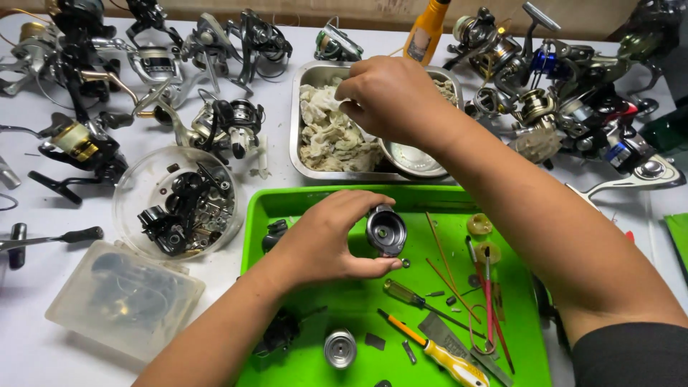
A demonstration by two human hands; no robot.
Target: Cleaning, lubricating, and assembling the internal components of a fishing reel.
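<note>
Held part: a round, dark grey metal reel cup (386,230), hollow, its open side facing up at the camera, with a small hole in the middle of its floor.
Where it is: over the upper middle of the bright green plastic tray (401,199), clear of the tray floor.
Left hand (331,239): curled round the cup, thumb under it and fingers arched over its top edge, gripping it.
Right hand (387,97): reached over the rectangular steel pan (297,115), fingertips pinched on a bit of the crumpled off-white rags (333,136) that fill it.
Steel pan, further: a shallow round metal dish (412,159) sits in its near right corner.
Green tray: a yellow-handled screwdriver (437,356), a green-handled screwdriver (405,293), thin red sticks, a small silver spool (340,348) and dark reel parts lie on it.
Clear round bowl (136,188): left of the tray, holding black and silver reel pieces.
Frosted plastic box (125,301): lidded, near left, dark parts dimly seen inside.
Around: fishing reels (229,122) crowd the white table's far side; a yellow bottle (426,32) stands behind the pan.
</note>
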